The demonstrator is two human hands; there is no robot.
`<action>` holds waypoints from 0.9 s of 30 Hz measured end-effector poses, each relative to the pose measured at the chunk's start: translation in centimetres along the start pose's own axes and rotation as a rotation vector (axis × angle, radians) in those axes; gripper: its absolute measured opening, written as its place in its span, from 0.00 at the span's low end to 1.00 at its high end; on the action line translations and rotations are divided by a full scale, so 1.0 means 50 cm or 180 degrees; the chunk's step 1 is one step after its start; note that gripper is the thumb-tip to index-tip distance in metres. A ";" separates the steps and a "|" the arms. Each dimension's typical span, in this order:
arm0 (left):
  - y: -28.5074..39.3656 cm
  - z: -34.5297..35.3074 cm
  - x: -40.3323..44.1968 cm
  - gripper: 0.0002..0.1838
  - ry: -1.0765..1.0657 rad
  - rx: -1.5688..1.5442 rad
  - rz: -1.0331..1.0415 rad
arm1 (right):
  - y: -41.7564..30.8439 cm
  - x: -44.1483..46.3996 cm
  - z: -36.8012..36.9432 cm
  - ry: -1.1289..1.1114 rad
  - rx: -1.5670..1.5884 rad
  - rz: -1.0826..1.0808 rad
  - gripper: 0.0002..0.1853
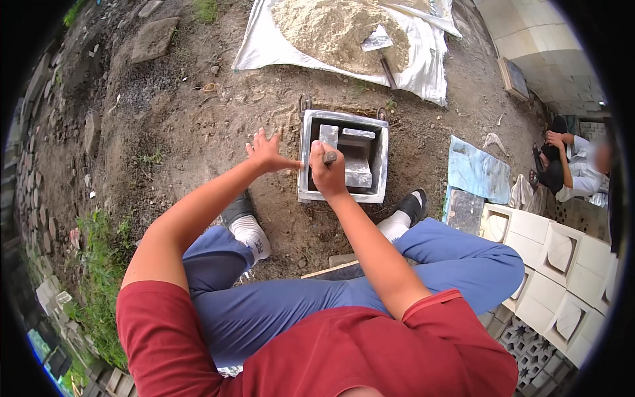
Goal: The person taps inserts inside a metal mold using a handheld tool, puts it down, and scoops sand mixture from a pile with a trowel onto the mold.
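A square metal mould box (381, 162) sits on the dirt between my feet, with loop handles at its far corners. Inside it are grey metal blocks, among them a bar (329, 134) on the left and a wider piece (358, 178) at the near side. My right hand (327, 175) is closed around a tool with a brown rounded handle end (329, 158), over the left part of the box. Whatever lies below my fist is hidden. My left hand (270, 153) is spread beside the box, its thumb at the left rim.
Beyond the box, a white sheet (254, 49) bears a heap of sandy powder (324, 33) with a trowel (378, 41) on it. To the right lie a blue sheet (477, 169) and rows of pale moulded blocks (529, 238). Another person (575, 165) sits at the far right.
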State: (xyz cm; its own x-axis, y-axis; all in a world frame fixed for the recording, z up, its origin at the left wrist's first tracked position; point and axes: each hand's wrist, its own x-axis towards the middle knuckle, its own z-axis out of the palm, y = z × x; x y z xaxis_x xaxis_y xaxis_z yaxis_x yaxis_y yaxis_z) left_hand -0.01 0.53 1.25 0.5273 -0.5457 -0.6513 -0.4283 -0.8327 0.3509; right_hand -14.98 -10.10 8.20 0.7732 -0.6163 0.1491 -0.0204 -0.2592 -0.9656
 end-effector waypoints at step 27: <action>-0.004 0.008 -0.004 0.78 0.0101 -0.0088 -0.0029 | -0.079 0.012 -0.040 0.0137 0.0903 0.0527 0.26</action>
State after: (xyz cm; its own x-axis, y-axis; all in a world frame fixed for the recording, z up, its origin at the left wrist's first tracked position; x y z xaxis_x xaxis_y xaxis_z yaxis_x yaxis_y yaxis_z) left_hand -0.34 0.83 1.04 0.5544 -0.5403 -0.6330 -0.4031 -0.8398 0.3637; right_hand -15.71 -10.94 12.54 0.7466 -0.6652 -0.0119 0.0383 0.0608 -0.9974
